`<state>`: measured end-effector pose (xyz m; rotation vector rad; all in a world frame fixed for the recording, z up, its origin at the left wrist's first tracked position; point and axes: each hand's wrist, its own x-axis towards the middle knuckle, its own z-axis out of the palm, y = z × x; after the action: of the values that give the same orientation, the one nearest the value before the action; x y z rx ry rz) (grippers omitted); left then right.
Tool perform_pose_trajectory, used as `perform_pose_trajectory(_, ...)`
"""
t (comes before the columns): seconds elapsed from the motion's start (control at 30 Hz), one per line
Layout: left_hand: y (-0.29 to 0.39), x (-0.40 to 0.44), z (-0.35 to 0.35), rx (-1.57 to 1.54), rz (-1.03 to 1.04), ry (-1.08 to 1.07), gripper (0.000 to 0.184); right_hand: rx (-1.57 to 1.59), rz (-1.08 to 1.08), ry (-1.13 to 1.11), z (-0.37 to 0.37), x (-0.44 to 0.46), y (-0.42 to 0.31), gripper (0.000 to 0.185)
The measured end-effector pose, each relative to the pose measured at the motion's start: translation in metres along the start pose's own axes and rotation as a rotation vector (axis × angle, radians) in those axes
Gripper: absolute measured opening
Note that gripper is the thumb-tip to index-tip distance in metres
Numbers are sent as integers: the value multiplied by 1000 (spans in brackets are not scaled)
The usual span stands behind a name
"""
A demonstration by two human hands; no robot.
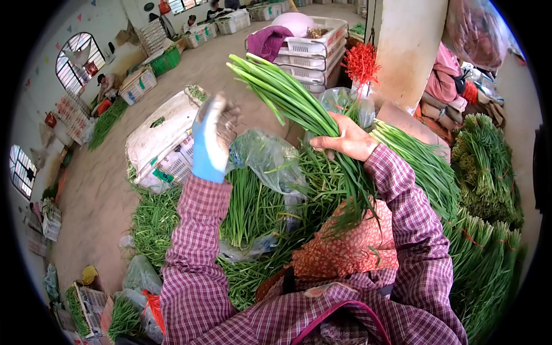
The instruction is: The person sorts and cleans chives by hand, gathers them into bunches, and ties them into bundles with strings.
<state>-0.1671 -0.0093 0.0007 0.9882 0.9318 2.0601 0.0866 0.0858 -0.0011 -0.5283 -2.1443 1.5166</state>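
My right hand, bare, is closed around a bunch of garlic chives. Pale stalk ends point up and to the left, while the dark leaf tips hang over my orange patterned apron. Off to the left, my left hand wears a white and blue glove with a dirty finger area. Its fingers are loosely bent and apart, slightly blurred, with nothing visible in them. Below it, more garlic chives lie in an opened clear plastic bag.
Loose green trimmings surround the bag. Tied bunches stand along the right, near a pillar and a tuft of red ties. Stacked white crates stand ahead; a sack-covered crate is at left. Other people sit farther back.
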Motion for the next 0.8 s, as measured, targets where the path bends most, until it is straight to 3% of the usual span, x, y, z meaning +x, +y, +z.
perform_pose_trajectory(0.03,5,-5,4,244,49,-49,44,-53,-8,5,-3,1,-1,39)
perform_pose_trajectory(0.13,14,-14,36,452,-43,-180,44,-177,32,-33,-6,0,-18,35)
perform_pose_trajectory(0.2,13,-14,43,391,-32,-173,43,-171,-20,-32,-10,0,-15,34)
perform_pose_trajectory(0.3,1,-4,33,313,-99,-163,38,-139,143,-64,-20,-13,-31,31)
perform_pose_trajectory(0.4,-2,3,20,366,-155,-245,33,-47,161,-149,-37,-24,-20,28)
perform_pose_trajectory(0.47,-9,13,4,416,-81,-226,24,-17,281,-133,-46,-36,-16,17)
perform_pose_trajectory(0.53,-14,29,-18,857,297,-88,18,20,283,-140,-53,-49,-12,18)
perform_pose_trajectory(0.57,-15,33,-29,847,293,-97,18,54,354,-145,-55,-58,-14,19)
perform_pose_trajectory(0.63,-16,40,-50,1242,369,92,18,39,477,-144,-56,-74,-21,25)
perform_pose_trajectory(0.73,-31,38,-71,1316,307,40,23,84,467,-153,-58,-90,-21,37)
perform_pose_trajectory(0.77,-46,37,-74,1285,511,-32,27,112,451,-161,-60,-92,-14,39)
perform_pose_trajectory(0.8,-46,28,-63,1280,505,-36,27,113,458,-157,-60,-93,-11,39)
